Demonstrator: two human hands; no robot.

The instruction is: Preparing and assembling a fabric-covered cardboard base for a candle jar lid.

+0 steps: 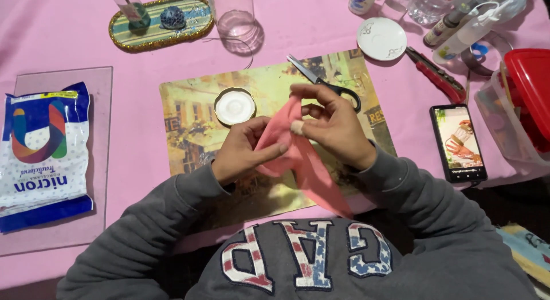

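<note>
Both my hands hold a piece of salmon-pink cloth (306,168) above a picture placemat (189,111). My left hand (243,151) grips the cloth's left side with its thumb lying across it. My right hand (332,125) pinches the cloth's upper edge between thumb and fingers. The cloth's lower end hangs down towards my grey sweatshirt. A round metal jar lid (234,106) lies on the mat just above my left hand. Black-handled scissors (321,81) lie on the mat beyond my right hand.
A blue and white bag (43,154) lies on a glass sheet at the left. A phone (458,142), a red cutter (438,75), a white lid (382,38) and a red-lidded plastic box (524,105) are at the right. A glass jar (234,16) and oval tray (163,22) stand at the back.
</note>
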